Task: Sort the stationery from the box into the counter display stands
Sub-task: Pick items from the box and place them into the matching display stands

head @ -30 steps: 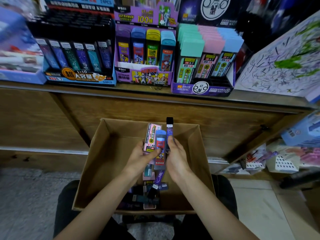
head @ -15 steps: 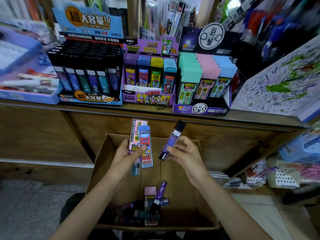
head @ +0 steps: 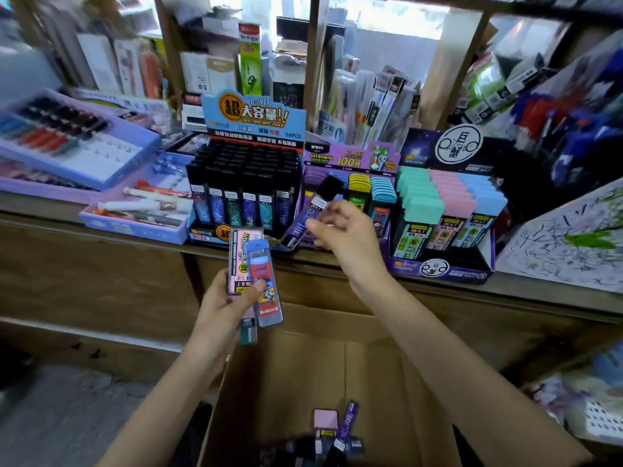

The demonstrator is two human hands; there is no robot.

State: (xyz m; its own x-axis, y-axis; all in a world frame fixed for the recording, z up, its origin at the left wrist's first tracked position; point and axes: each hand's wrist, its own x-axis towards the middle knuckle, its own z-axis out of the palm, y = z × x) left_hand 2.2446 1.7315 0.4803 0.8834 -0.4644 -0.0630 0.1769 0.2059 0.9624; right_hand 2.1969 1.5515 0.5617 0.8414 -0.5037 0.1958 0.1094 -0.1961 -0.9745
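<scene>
My right hand (head: pixel 342 230) pinches a slim purple lead case with a black cap (head: pixel 312 210), tilted, in front of the purple Ultraman stand (head: pixel 350 156) and beside the black-cased stand (head: pixel 246 183). My left hand (head: pixel 224 305) grips a bundle of lead cases: a pink one (head: pixel 241 254), a blue one (head: pixel 264 284) and a dark teal one (head: pixel 248 333) below. A third stand (head: pixel 441 264) holds mint, pink and blue cases. The cardboard box (head: pixel 371 375) lies below, with several cases (head: pixel 332 436) at its bottom.
Lilac trays of pens (head: pixel 81 156) sit on the wooden counter (head: pixel 101 261) at the left. A scribbled test pad (head: pixel 569 237) leans at the right. Shelves of packaged stationery (head: pixel 371 96) rise behind the stands. A white basket (head: pixel 600 419) is at lower right.
Both hands rose from the box toward the counter. My right hand carried the purple case up and forward to the stands; the view tilted upward.
</scene>
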